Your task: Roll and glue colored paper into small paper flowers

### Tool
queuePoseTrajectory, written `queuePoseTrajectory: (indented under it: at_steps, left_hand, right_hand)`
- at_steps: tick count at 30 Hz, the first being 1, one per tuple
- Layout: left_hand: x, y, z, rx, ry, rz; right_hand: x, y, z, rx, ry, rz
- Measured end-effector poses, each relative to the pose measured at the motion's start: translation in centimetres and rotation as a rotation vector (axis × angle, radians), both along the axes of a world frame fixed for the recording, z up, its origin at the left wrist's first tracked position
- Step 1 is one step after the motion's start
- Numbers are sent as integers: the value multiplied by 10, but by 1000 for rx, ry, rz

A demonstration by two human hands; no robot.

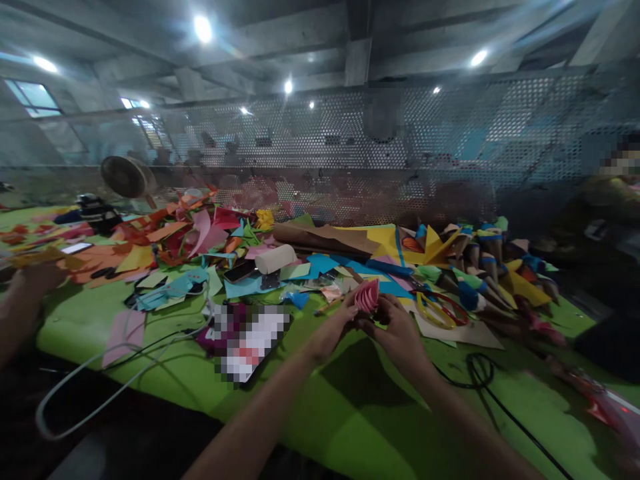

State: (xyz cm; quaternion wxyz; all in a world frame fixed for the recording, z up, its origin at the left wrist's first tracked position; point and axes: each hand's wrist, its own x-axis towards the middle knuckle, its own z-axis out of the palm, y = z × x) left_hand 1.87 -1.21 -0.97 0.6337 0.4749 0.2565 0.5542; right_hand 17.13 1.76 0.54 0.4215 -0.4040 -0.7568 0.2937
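Observation:
Between my two hands is a pink piece of paper [367, 297] with fine pleats or layers, raised above the green tabletop [320, 427]. My left hand [341, 327] pinches it from the left. From the right, my right hand [400, 325] closes its fingers on the lower edge of the same paper. Some fingertips are hidden behind it. Just right of my right hand lie scissors with yellow handles [434, 312], with a red loop [457, 310] beside them. A pencil-like stick [327, 307] rests left of my left hand.
A phone [257, 343] lies left of my forearms, near a looping white cable [90, 363]. A black cable [483, 380] runs at right. Coloured paper scraps [200, 233], a white roll [275, 259] and paper cones [487, 250] fill the back. Another person's arm [23, 300] reaches in at far left.

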Motion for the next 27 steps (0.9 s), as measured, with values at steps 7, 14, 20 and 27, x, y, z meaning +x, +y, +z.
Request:
queuePoseTrajectory:
  at_steps: [7, 14, 20, 27]
  left_hand:
    - [-11, -5, 16, -46, 23, -85]
    - [-8, 0, 6, -76, 78, 92]
    - [-7, 7, 7, -30, 215, 372]
    - [-3, 5, 1, -66, 113, 420]
  right_hand:
    - [7, 3, 8, -76, 74, 172]
    - [7, 2, 7, -11, 21, 118]
    - [12, 0, 10, 115, 68, 27]
    - [9, -12, 18, 249, 83, 120]
